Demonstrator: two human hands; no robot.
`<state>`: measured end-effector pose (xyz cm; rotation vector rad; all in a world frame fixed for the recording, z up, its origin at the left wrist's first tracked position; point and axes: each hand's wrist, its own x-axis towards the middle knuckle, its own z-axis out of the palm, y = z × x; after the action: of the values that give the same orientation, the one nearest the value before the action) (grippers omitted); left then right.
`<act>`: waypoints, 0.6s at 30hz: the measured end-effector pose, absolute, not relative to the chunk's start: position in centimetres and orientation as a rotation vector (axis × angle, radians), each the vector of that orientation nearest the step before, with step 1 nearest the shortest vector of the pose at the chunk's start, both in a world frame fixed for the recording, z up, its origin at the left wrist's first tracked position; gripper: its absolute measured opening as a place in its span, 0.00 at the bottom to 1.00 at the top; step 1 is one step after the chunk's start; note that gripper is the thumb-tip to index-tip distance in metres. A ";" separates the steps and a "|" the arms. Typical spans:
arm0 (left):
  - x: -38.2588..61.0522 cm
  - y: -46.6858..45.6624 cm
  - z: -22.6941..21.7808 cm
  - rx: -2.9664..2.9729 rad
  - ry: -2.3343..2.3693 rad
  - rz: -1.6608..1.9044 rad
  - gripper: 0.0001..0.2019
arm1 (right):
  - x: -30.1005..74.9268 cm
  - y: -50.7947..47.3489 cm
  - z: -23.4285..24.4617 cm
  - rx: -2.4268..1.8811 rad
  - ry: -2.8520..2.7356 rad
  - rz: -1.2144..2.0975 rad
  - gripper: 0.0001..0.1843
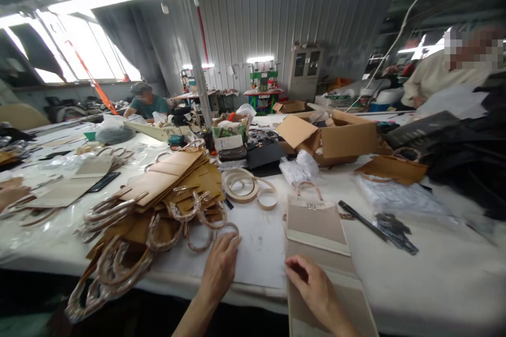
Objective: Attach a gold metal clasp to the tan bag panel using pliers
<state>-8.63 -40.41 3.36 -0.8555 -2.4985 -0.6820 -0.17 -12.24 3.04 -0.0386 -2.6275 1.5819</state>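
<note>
My left hand is closed, its fingers pressed together at a looped bag handle beside the pile; the fingertips are partly hidden. A long beige handbag piece lies flat on the right, with a pale trim band, a small metal clasp and a brown handle at its far end. Over the near part of it, my right hand has curled fingers, thumb and forefinger meeting at its left edge. Brown bag pieces are stacked at the left, among several handles wrapped in clear plastic.
Rolls of tan strip lie beyond my hands. A black bar-like tool and dark scraps are at the right. An open cardboard box stands behind. Co-workers are at the far left and far right; another person's hand shows at the left edge.
</note>
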 end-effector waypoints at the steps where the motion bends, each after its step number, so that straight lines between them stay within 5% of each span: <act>1: -8.5 -40.3 3.7 -0.844 -2.487 -0.714 0.22 | -0.2 -12.0 2.9 -0.038 -2.623 1.599 0.13; 11: -4.9 -48.3 7.7 -0.271 -2.289 -1.157 0.13 | -0.6 -9.7 0.0 -0.199 -2.696 1.581 0.25; 18: 1.3 -56.2 5.9 0.438 -2.035 -1.265 0.13 | -1.1 -9.6 -0.7 -0.255 -2.743 1.482 0.28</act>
<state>1.27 -56.17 5.90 0.4378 -2.0355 -1.2651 -1.09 -9.61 -0.74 -0.2545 -2.7431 1.4818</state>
